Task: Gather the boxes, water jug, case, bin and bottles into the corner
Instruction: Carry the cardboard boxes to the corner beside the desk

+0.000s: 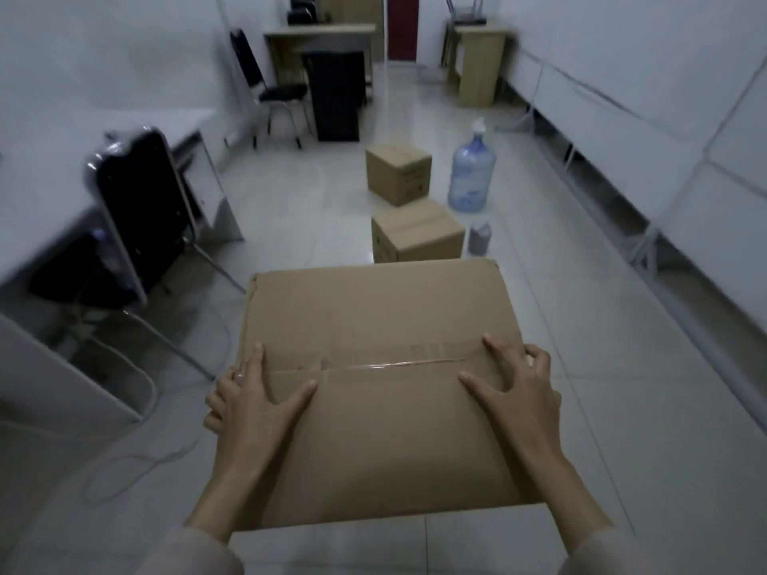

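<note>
Tiled floor (539,346): 3 boxes (373,392), 1 jug (471,176), 1 btl (479,239).

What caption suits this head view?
Both hands, left and right, grip a large cardboard box above the tiled floor.

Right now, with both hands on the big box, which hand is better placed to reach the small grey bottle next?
Probably the right hand: the grey bottle stands ahead-right of the big box, on that side.
</note>
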The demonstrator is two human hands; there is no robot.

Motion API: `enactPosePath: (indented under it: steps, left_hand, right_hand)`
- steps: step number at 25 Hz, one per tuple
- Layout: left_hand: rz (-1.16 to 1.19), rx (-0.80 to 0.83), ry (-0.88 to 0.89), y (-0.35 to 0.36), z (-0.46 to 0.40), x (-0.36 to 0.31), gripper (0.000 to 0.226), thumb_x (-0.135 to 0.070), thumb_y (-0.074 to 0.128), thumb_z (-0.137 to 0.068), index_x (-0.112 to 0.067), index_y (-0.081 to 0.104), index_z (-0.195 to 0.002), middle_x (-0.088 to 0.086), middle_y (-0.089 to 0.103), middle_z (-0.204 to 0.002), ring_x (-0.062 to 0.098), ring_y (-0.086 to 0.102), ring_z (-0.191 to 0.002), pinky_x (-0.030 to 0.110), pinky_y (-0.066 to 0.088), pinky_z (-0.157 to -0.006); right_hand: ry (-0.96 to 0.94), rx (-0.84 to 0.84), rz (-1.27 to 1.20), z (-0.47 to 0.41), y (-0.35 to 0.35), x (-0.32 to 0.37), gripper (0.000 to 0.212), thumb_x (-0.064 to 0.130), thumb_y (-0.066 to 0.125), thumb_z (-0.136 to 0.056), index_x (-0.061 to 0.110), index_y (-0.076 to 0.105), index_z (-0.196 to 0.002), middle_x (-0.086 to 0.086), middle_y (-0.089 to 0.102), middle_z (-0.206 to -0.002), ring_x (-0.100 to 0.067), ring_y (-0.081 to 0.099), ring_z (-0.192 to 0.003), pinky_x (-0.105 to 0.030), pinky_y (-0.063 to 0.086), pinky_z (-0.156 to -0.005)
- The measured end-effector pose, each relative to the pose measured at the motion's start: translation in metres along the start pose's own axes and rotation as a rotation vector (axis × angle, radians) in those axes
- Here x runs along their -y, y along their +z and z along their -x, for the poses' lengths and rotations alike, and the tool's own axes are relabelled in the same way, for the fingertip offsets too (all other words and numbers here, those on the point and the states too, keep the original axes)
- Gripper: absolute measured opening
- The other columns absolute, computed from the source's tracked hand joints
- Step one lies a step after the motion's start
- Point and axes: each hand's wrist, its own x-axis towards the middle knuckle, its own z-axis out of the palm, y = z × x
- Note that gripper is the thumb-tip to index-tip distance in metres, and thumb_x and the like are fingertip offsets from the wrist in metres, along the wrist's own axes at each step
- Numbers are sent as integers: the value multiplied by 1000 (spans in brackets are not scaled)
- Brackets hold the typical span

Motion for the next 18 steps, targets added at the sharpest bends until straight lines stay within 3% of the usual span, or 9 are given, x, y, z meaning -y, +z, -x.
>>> enactPosePath:
  steps: [7, 13, 18]
  left_hand:
    - [38, -230, 49, -110, -72, -59, 88, -61, 67, -67, -32, 30, -141, 20, 29, -142, 38, 29, -127, 47, 22, -107]
    - [63, -324, 48, -159, -203, -62, 94, -62, 70, -64, -33, 26, -142, 19, 25, -142, 40, 25, -129, 52, 20, -108]
    - [83, -300, 83, -184, -334, -78, 106, -72, 64, -54, -33, 23, -143, 20, 24, -142, 38, 23, -131, 53, 21, -110]
  right_hand:
    - [-214, -82, -29, -75, -25, 139, 60, 57, 64, -73, 39, 47, -127, -8, 34, -133, -30, 52, -112, -50, 41, -99]
    - [-340, -102, -114, -176, 40, 246, 57, 56, 65, -73, 41, 49, -125, -8, 37, -131, -30, 52, -115, -52, 42, -99]
    - [-347, -138, -132, -277, 96, 325, 53, 53, 65, -74, 41, 50, -123, -8, 38, -132, -30, 51, -115, -52, 39, -100]
